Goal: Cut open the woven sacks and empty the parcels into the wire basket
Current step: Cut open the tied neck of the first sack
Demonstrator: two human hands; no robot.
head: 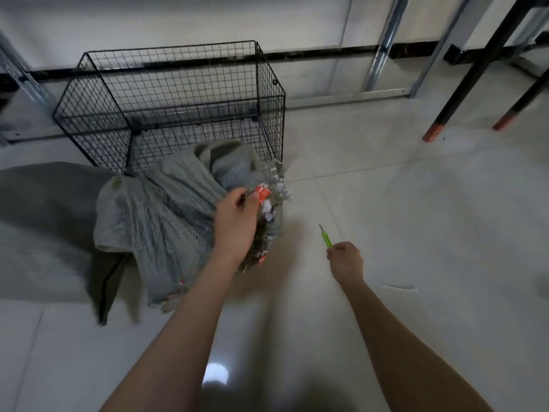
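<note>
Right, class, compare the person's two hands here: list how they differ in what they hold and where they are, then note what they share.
The left hand grips the frayed mouth of the grey woven sack; the right hand holds a green cutter. The left hand is against the sack; the right hand is over bare floor, apart from it. Shared: both are bare and curled round something.

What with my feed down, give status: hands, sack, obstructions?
Left hand grips mouth of sack by red tag. Right hand holds green cutter, clear of sack. Wire basket behind, looks empty. Nothing between cutter and sack.
</note>
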